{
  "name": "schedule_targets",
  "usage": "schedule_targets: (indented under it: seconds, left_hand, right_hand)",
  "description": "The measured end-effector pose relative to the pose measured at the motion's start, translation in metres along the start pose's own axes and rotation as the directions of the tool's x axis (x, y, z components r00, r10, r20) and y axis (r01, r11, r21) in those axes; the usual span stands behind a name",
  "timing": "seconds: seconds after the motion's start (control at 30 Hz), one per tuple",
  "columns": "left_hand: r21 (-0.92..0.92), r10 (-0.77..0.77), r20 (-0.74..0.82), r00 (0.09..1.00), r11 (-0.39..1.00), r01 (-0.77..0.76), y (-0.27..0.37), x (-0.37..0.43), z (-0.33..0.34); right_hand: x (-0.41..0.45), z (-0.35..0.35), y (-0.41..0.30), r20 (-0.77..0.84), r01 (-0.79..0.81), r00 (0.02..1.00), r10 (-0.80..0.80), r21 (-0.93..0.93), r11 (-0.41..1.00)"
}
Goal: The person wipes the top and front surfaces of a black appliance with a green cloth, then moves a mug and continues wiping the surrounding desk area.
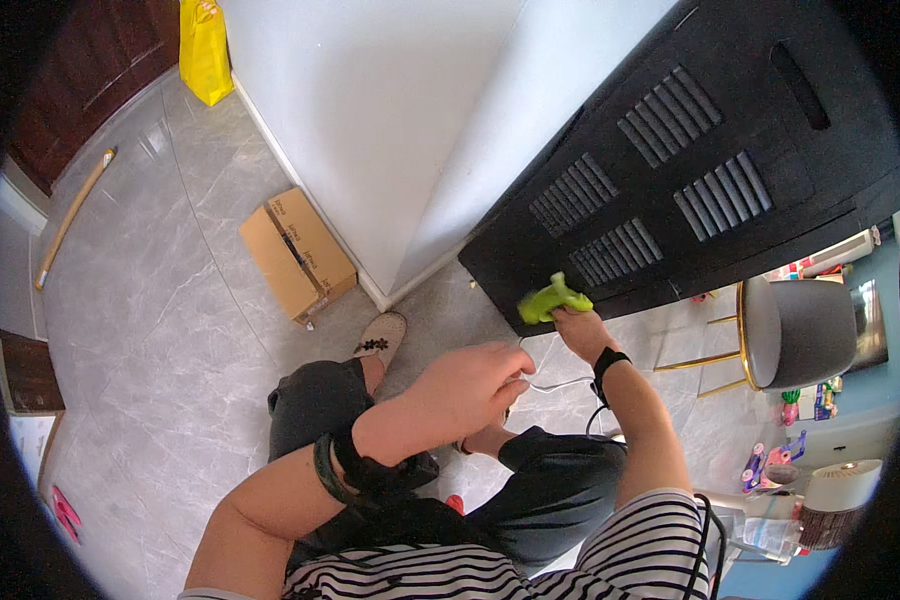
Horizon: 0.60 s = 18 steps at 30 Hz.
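My right hand [581, 330] grips a crumpled yellow-green cloth [551, 300], partly blurred, against the lower end of a large black panel [645, 195] with slatted vents and an oblong slot. In front of my body, my left hand [472, 382] is raised with its fingers curled and the thumb near the fingertips. A thin white cable [562, 388] passes by those fingers; whether they pinch it I cannot tell. Dark bands are on both wrists, and a dark bangle circles my left forearm.
A taped cardboard box [300, 255] lies on the grey tile floor by the white wall [390, 150]. Further off are a yellow bag [206, 56] and a long cardboard tube [75, 217]. On the right stand a grey chair [802, 334] with gold legs and a child's scooter [772, 461].
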<state>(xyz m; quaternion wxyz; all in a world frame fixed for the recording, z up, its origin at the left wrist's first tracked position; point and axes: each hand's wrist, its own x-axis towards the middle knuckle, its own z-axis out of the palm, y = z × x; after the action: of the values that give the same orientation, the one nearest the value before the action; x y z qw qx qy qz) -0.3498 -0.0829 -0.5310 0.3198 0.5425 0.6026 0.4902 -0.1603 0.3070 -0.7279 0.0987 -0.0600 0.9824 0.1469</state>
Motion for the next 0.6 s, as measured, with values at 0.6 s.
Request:
schedule_targets:
  seconds: [0.6]
  left_hand:
    - [-0.002, 0.035, -0.093, 0.995, 0.999, -0.036, 0.007, -0.001, -0.008]
  right_hand:
    - [0.018, -0.065, -0.023, -0.05, -0.369, 0.864, 0.501, 0.615, 0.697]
